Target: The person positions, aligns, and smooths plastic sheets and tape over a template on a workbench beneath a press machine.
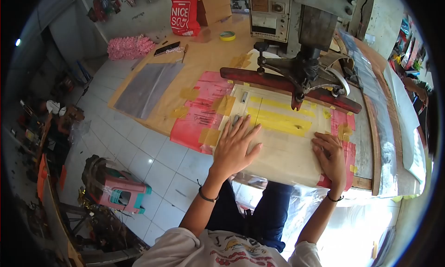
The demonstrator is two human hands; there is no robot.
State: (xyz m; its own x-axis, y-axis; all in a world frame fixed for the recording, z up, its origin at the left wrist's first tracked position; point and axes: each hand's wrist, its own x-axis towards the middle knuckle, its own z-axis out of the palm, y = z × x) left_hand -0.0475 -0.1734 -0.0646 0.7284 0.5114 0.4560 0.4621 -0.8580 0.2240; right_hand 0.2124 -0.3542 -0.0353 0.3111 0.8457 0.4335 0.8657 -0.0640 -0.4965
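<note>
My left hand (234,148) lies flat with fingers spread on the left part of a beige sheet (278,158). At the sheet's right edge rests my right hand (330,158), its fingers loosely bent and apart, with nothing visible held in them. Yellow strips (278,121) lie across the sheet's far half. A small grey block (244,97) sits at its far left, and another is partly hidden by my left fingertips. Red sheeting (197,123) held by brown tape shows at both sides. Above the far edge hangs a press head with a dark red bar (257,78).
A control box (270,14) stands behind the press. On the wooden table (162,88) are a grey sheet (148,90), a phone (167,48), a yellow tape roll (227,35), a red bag (184,14) and a pink bundle (131,46). A stool (118,188) stands on the floor.
</note>
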